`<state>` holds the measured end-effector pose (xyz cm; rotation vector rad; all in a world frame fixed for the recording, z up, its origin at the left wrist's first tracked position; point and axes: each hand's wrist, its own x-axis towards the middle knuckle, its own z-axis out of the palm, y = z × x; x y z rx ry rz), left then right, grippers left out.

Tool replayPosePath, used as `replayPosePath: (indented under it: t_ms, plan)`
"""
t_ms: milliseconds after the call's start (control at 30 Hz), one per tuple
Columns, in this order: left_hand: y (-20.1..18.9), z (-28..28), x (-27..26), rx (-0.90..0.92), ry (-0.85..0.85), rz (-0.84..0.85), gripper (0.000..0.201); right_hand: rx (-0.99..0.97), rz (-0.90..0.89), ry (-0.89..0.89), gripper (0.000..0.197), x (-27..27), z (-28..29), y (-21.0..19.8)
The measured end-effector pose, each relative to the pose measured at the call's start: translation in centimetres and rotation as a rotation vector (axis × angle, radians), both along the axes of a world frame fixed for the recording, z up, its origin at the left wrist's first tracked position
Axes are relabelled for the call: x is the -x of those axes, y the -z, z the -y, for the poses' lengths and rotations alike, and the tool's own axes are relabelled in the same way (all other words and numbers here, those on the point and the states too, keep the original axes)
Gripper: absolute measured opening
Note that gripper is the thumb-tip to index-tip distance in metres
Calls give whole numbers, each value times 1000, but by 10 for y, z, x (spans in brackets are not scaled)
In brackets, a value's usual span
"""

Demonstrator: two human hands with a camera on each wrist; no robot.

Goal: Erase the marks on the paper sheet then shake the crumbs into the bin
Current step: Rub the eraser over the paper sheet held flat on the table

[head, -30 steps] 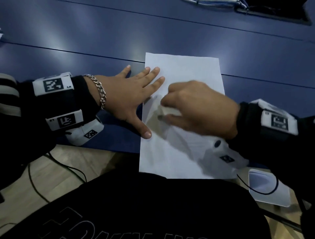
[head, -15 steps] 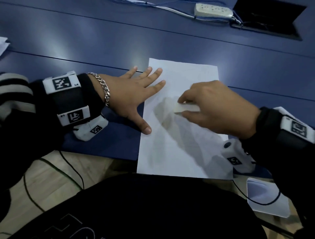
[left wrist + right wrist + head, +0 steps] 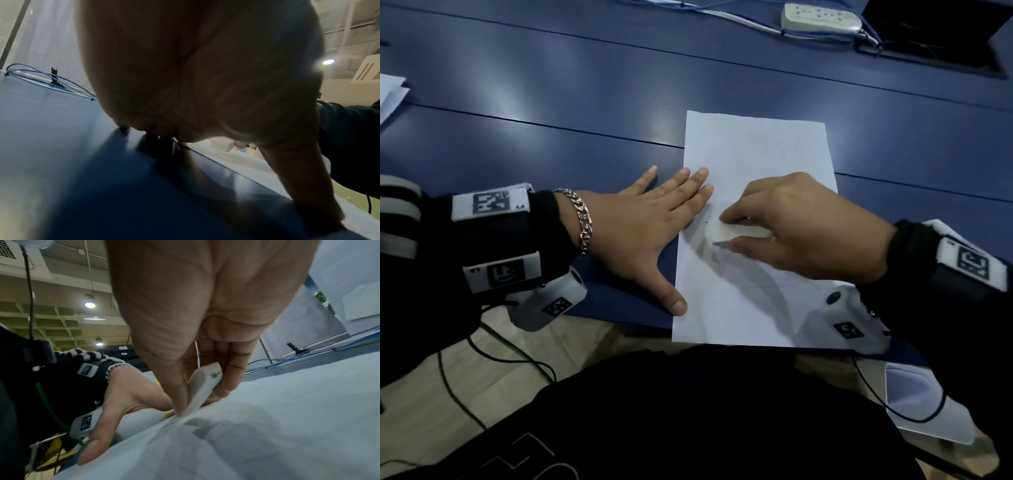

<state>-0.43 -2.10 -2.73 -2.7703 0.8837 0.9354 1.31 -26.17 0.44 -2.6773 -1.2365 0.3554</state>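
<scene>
Sheet (image 3: 756,164) on the blue table (image 3: 551,85), long axis running away from the person, near edge at the table's front. Left hand (image 3: 643,222), fingers spread flat, presses its left edge. Right hand (image 3: 801,229) pinches a white eraser (image 3: 202,389) against the sheet; marks beneath are too faint to make out. Power strip (image 3: 822,15) and cables (image 3: 51,78) lie far behind.

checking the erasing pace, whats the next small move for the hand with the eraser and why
Probably another short rubbing stroke across the same spot. The right hand pinches the white rectangular eraser down on the white paper sheet, the left hand lies flat on its left edge, and a small dark speck remains beside the eraser.
</scene>
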Motion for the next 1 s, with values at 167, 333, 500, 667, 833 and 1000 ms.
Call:
replayPosePath:
  t_ms: [167,333,500,667,833,1000]
  plan:
    - [3,2,2,-15,2,43,164,19,82,63,36,-4,-11,5]
    - [5,2,2,-10,-11,60,169,7,47,-77,27,47,-27,7]
    - [6,3,1,-37,9,81,170,16,76,-37,27,21,-22,6]
    - [2,4,2,-68,-2,86,170,-1,100,-40,21,32,-25,5]
    - [1,6,2,-73,-9,83,171,47,-55,-181,18,41,-27,0]
    - [2,6,3,-61,-6,87,173,-17,88,-29,26,20,-23,4]
